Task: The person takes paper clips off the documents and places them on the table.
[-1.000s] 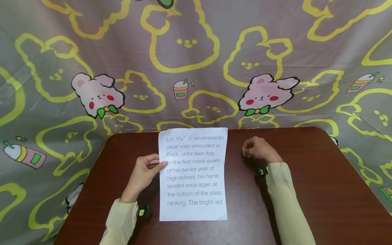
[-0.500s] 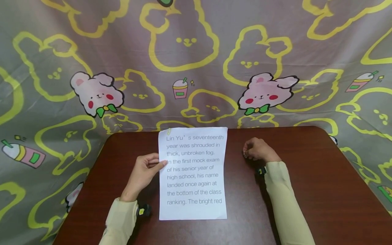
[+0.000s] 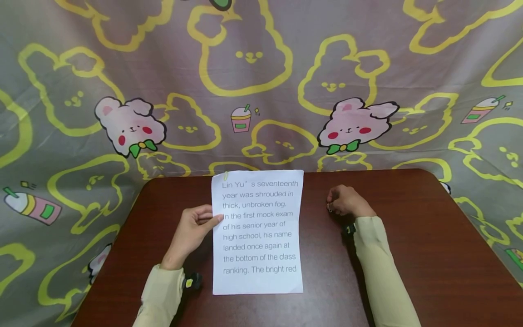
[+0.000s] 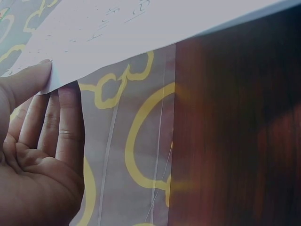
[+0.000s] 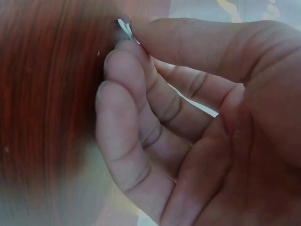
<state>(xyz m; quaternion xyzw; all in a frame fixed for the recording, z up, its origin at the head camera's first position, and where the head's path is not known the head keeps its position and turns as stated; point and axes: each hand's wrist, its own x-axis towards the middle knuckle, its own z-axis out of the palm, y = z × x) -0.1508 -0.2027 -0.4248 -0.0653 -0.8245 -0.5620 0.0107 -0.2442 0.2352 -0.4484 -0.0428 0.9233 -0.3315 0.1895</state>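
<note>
A white printed sheet of paper (image 3: 258, 236) is held up over the table by my left hand (image 3: 191, 234), which pinches its left edge between thumb and fingers. In the left wrist view the thumb lies on the front of the paper (image 4: 108, 37) and the fingers reach behind it. A yellow paper clip (image 3: 225, 176) sits on the sheet's top left corner. To the right of the paper, my right hand (image 3: 347, 200) pinches a small white paper clip (image 5: 125, 28) between thumb and index fingertip, with the other fingers curled in the right wrist view.
The dark brown wooden table (image 3: 433, 254) extends on both sides of the paper. Behind it hangs a grey curtain (image 3: 269, 104) with yellow outlines and cartoon bears, close to the table's far edge. Small black devices are strapped at the left wrist (image 3: 192, 281) and the right wrist (image 3: 349, 229).
My right hand has shifted slightly to the right and down, and the clip in its fingertips has turned a little. The left hand and the paper stay nearly still.
</note>
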